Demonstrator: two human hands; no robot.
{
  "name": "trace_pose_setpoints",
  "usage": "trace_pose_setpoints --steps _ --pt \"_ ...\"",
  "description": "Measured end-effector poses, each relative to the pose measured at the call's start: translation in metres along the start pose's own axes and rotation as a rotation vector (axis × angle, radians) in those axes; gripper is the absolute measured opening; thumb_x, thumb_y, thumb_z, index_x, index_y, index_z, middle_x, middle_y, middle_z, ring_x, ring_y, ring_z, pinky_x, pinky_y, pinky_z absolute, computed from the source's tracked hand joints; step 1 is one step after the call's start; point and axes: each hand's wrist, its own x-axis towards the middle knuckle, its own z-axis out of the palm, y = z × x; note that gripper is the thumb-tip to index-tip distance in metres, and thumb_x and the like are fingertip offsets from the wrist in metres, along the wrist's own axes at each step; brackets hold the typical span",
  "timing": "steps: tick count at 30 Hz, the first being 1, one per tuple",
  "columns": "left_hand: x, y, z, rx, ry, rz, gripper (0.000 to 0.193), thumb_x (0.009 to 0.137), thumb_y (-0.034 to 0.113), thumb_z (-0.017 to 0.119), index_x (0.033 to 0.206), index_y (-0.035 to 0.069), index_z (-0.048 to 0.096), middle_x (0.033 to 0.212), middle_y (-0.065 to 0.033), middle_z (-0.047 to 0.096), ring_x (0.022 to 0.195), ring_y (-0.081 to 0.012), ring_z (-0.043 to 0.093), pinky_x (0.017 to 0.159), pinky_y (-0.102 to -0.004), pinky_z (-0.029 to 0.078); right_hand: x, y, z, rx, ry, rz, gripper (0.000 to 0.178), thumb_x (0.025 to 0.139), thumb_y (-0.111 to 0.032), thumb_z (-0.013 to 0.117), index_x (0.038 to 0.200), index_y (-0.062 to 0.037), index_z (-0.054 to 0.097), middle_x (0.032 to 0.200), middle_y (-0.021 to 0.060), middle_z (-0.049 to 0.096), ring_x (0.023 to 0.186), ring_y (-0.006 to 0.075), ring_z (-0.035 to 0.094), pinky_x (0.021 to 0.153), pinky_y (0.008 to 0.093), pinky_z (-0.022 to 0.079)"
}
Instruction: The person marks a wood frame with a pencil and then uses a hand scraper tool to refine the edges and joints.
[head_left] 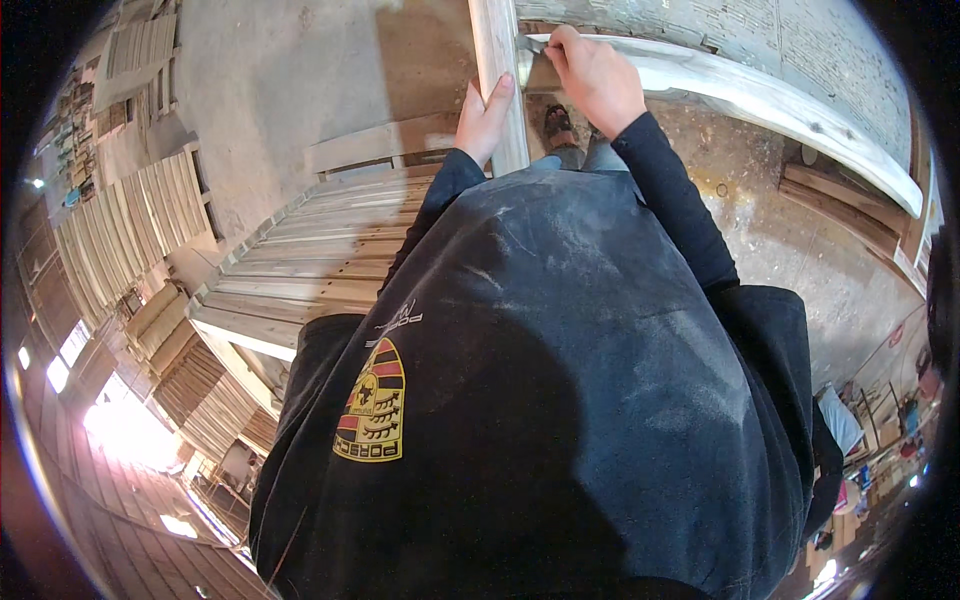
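Board (pixel 494 60) held in the left hand (pixel 484 122), flat tool (pixel 531 44) at its right edge.
Running forward from the shirt (pixel 620 300), between slatted wood (pixel 330 245) to the left and a white plank (pixel 735 88) to the right. Left thumb across the board, fingers round its left side; right hand (pixel 602 85) just right of the board — fingers pinched narrow on the tool, contact too small to tell. Probably mid-scrape along that edge — needed next, apparently: steady grip, short controlled stroke.
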Motion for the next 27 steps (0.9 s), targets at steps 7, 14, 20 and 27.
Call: trace_pose_setpoints --steps 7,14,20,27 --pt "0.001 -0.005 0.000 -0.022 0.012 -0.028 0.063 0.092 0.046 0.059 0.128 -0.003 0.042 0.118 -0.0125 0.056 0.111 -0.0178 0.051 0.098 -0.0314 0.039 0.016 0.021 -0.004 0.011 -0.005 -0.220 0.016 0.091 -0.026 0.055 0.093 -0.0100 0.057 0.077 0.0147 0.065 0.073 0.0349 0.064 0.062 0.0464 0.049" --pt "0.002 -0.006 -0.001 -0.036 0.021 -0.028 0.064 0.092 0.047 0.058 0.130 -0.003 0.042 0.121 -0.0130 0.056 0.112 -0.0182 0.051 0.098 -0.0313 0.038 0.015 0.020 -0.010 -0.018 -0.071 -0.220 0.019 0.092 -0.030 0.055 0.093 -0.0107 0.057 0.076 0.0147 0.065 0.071 0.0354 0.064 0.062 0.0463 0.049" --pt "0.004 -0.006 0.002 -0.058 -0.001 -0.016 0.062 0.093 0.044 0.058 0.130 -0.002 0.042 0.122 -0.0126 0.055 0.113 -0.0178 0.050 0.098 -0.0311 0.038 0.022 0.024 -0.001 -0.092 0.008 -0.228 0.020 0.092 -0.030 0.055 0.093 -0.0097 0.057 0.074 0.0148 0.065 0.071 0.0359 0.064 0.061 0.0462 0.050" --pt "0.000 -0.007 0.001 -0.035 0.036 -0.044 0.060 0.093 0.044 0.058 0.127 -0.003 0.044 0.118 -0.0116 0.056 0.110 -0.0172 0.051 0.097 -0.0307 0.039 0.012 0.029 0.000 0.025 -0.046 -0.307 0.019 0.092 -0.027 0.056 0.093 -0.0083 0.055 0.072 0.0154 0.063 0.069 0.0370 0.062 0.061 0.0475 0.048"
